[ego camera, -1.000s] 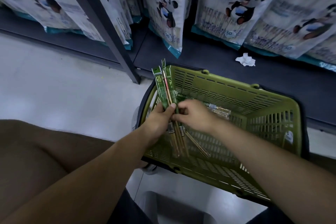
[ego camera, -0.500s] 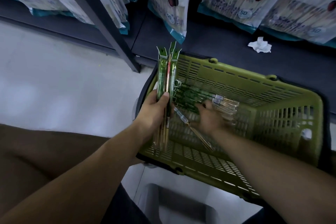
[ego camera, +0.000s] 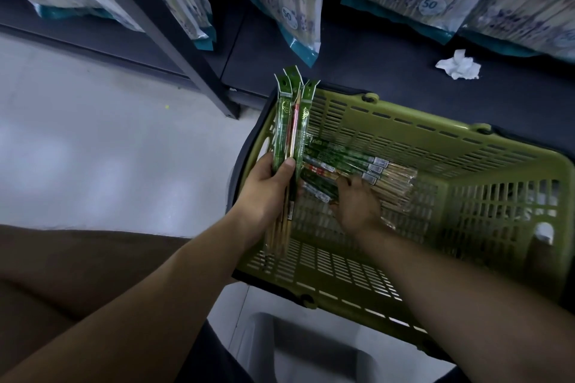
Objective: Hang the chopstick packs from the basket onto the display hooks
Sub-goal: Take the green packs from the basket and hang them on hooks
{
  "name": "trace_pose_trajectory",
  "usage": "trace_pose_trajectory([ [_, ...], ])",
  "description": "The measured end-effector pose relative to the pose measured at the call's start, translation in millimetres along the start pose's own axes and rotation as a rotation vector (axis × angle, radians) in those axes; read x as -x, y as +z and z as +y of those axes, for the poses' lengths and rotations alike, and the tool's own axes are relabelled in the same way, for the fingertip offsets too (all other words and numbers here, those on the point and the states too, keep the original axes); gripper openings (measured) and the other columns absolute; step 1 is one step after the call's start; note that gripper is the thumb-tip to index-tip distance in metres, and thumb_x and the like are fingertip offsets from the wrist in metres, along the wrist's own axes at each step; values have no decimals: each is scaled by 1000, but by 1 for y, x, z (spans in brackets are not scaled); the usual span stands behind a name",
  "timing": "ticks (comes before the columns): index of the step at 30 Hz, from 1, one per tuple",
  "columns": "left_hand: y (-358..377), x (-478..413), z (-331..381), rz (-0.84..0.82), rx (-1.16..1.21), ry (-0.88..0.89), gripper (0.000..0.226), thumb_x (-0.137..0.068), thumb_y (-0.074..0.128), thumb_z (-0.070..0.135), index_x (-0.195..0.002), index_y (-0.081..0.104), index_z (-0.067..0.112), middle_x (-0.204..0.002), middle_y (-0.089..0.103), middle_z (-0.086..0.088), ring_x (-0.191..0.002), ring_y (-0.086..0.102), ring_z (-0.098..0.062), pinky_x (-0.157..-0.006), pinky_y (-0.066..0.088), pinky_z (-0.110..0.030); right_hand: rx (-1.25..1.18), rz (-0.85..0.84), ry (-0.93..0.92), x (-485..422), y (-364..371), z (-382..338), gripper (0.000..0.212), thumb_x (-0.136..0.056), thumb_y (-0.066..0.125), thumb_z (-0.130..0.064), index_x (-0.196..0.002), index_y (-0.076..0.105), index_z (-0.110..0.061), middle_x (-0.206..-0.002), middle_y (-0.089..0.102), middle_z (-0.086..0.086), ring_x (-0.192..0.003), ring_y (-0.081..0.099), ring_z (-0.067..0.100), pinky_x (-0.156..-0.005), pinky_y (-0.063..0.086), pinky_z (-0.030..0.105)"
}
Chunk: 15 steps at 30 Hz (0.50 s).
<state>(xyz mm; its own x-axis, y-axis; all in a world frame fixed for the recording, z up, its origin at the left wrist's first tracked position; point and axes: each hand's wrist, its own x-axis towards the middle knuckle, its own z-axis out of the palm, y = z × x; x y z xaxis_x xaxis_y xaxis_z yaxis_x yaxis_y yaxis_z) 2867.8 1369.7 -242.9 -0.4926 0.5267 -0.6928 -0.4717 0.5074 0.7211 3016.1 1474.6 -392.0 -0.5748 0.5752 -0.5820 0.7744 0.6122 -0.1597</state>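
the person's left hand [ego camera: 267, 193] is clamped round a bundle of slim green-sleeved chopstick packs [ego camera: 292, 134], held upright at centre frame over the left end of the olive green slotted plastic basket [ego camera: 404, 116]. the right hand [ego camera: 357, 207] is down inside the basket with its fingers on the loose pile of packs [ego camera: 367, 165] lying across the middle. it's blurry there, so can't tell if it has pinched one or is just touching. looks like the gathering step, and the display hooks aren't in view. doing it well probably means lifting one pack by its green header end and adding it to the bundle with the hang tabs lined up on top. the clear sleeves look slippery, so a firm grip helps.
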Motion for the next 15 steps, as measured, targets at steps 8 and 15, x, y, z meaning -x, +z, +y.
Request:
trace_pose_trajectory([
  [8,1,-1,-2,1,39,-9,16,-109,50,28,-106,61,17,-71,71,2,-60,68,-8,-49,52,-20,61,-35,-8,-3,-7,-1,48,-93,70,-29,-135,52,-12,-131,60,11,-119,58,30,-84,54,39],
  [15,-4,-1,-4,-36,59,-26,19,-108,52,31,-109,63,15,-74,69,-2,-64,67,-13,-55,54,-23,98,-104,43,-4,-9,-4,39,-93,69,-20,-130,61,-13,-136,50,11,-129,47,31,-93,53,41],
])
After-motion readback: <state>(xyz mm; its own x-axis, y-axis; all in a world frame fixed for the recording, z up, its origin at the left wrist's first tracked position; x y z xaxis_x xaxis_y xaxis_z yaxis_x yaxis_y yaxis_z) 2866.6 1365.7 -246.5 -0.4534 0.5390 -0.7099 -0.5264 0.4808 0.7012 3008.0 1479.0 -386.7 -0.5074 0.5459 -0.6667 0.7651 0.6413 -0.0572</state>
